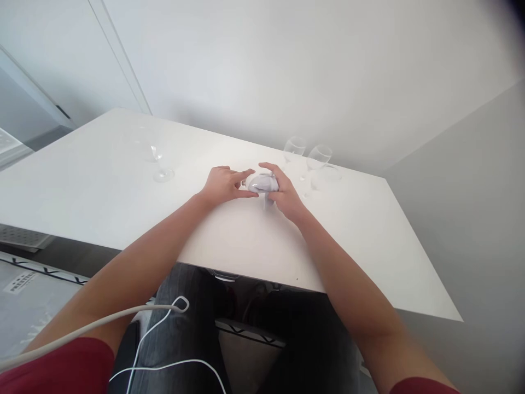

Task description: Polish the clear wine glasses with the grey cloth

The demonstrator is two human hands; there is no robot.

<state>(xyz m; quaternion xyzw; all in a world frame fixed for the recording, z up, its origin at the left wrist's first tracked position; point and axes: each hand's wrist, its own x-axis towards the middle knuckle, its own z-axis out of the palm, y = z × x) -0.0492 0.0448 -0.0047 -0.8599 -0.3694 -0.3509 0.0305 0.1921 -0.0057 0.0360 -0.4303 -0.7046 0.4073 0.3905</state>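
Note:
A clear glass [255,185], which looks like a wine glass, lies sideways between my two hands above the white table. A pale grey-white cloth [269,201] is bunched against its right end, and a fold of it hangs below. My left hand [223,185] curls its thumb and fingers around the glass's left end. From the other side, my right hand [287,192] grips the cloth at the glass, thumb below and fingers above. The glass's exact outline is hard to make out against the white.
Wine glasses [294,148] [319,157] stand at the table's back right, close to my right hand. Another glass [164,174] stands at the left. The white table [353,241] ends at a wall behind. A white cable [159,328] crosses my lap.

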